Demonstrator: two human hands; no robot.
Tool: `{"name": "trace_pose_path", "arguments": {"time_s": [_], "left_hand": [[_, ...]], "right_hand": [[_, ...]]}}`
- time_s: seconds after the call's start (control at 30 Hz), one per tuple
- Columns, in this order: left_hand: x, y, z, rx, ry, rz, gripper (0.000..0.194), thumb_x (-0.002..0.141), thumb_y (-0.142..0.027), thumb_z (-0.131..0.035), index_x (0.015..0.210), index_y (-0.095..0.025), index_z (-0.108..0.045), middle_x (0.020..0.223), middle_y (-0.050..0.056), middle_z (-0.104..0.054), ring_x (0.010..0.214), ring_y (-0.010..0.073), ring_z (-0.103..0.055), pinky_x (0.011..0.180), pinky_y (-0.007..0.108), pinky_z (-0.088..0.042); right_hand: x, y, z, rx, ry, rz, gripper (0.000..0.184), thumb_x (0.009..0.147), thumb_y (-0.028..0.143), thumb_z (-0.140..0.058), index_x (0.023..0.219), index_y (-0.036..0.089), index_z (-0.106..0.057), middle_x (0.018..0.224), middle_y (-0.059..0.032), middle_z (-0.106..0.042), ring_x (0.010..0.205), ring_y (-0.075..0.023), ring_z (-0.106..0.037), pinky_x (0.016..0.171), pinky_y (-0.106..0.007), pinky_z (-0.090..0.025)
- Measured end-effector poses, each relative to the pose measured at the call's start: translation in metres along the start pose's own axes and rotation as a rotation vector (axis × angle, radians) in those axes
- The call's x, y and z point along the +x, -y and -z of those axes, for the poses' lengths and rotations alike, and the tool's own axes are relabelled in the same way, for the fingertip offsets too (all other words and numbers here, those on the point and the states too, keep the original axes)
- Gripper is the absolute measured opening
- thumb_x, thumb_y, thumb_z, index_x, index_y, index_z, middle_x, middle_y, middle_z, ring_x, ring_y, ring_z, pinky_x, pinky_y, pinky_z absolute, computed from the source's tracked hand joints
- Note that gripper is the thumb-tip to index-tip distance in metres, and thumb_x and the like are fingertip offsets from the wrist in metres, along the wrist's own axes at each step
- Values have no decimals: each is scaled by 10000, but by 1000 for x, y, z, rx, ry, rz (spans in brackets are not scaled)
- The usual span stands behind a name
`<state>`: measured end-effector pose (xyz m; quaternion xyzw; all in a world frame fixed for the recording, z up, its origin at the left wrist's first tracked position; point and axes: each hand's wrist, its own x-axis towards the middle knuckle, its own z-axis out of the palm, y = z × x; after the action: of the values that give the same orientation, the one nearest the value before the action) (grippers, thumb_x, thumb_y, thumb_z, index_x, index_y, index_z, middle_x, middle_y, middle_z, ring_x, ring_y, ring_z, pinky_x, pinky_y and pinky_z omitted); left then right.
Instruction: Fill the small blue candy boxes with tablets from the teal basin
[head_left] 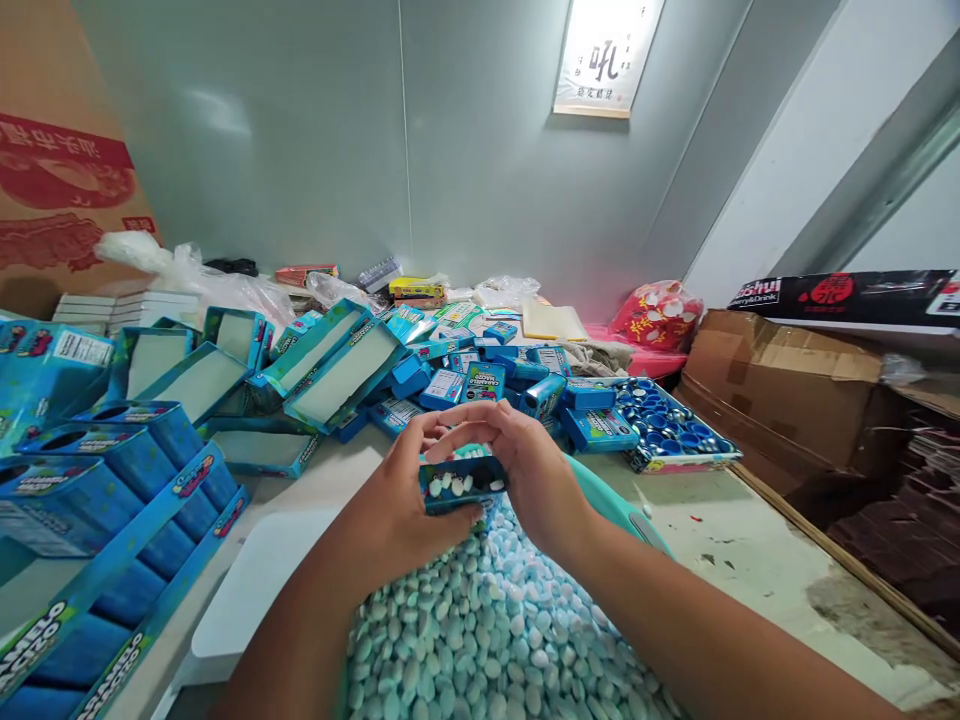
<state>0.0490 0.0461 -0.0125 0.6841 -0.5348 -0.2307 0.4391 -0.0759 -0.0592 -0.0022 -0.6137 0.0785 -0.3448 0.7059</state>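
My left hand (401, 510) and my right hand (536, 470) both hold one small blue candy box (459, 487), open on top and filled with pale candies. My fingertips meet just above it. Below the box lies a big heap of pale blue-white oval candies (487, 630) in a teal tray (622, 505). Behind my hands, a pile of small blue boxes (487, 375) covers the table.
Empty blue display cartons (112, 480) are stacked at the left, more open ones (330, 370) behind. A tray of blue lids (671, 425) sits at the right. A white board (255, 590) lies by my left forearm. Brown cardboard boxes (787, 390) stand past the table's right edge.
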Motion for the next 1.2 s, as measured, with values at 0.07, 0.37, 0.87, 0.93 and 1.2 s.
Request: {"name": "trace_pose_path", "arguments": {"time_s": [0.07, 0.37, 0.87, 0.93, 1.2], "left_hand": [[0, 5, 0, 0, 14, 5, 721, 789, -338, -791, 1405, -300, -417, 1468, 76, -526, 1387, 304, -473, 1129, 460, -418], [2, 7, 0, -58, 26, 40, 762, 769, -373, -817, 1392, -268, -391, 1416, 89, -579, 1327, 317, -555, 1079, 446, -485], [0, 7, 0, 20, 79, 78, 622, 843, -485, -759, 1367, -347, -455, 1336, 35, -541, 1136, 246, -613, 975, 384, -489], [-1, 7, 0, 9, 87, 84, 617, 849, -483, -751, 1374, -352, -454, 1347, 41, -530, 1112, 240, -618, 963, 385, -493], [-1, 9, 1, 15, 87, 46, 620, 851, -488, -756, 1380, -331, -474, 1350, 57, -561, 1185, 271, -605, 995, 383, -497]], "right_hand": [[-1, 4, 0, -77, -7, -15, 489, 963, 562, -460, 924, 193, -778, 930, -97, -774, 1080, -304, -670, 1056, -475, -419], [-11, 26, 6, -444, 249, 21, 375, 1071, 422, -411, 1172, 299, -751, 1243, -33, -712, 1169, -229, -629, 1028, -387, -464], [-4, 26, 29, -1007, 327, 316, 345, 883, 40, -515, 922, 249, -787, 964, -43, -716, 914, -211, -642, 884, -410, -482], [-3, 27, 31, -970, 318, 295, 344, 870, 30, -523, 909, 250, -785, 941, -39, -704, 892, -199, -639, 804, -365, -498], [-3, 27, 29, -914, 311, 171, 286, 897, 51, -548, 947, 231, -765, 927, -31, -670, 776, -151, -604, 619, -280, -443]]}}
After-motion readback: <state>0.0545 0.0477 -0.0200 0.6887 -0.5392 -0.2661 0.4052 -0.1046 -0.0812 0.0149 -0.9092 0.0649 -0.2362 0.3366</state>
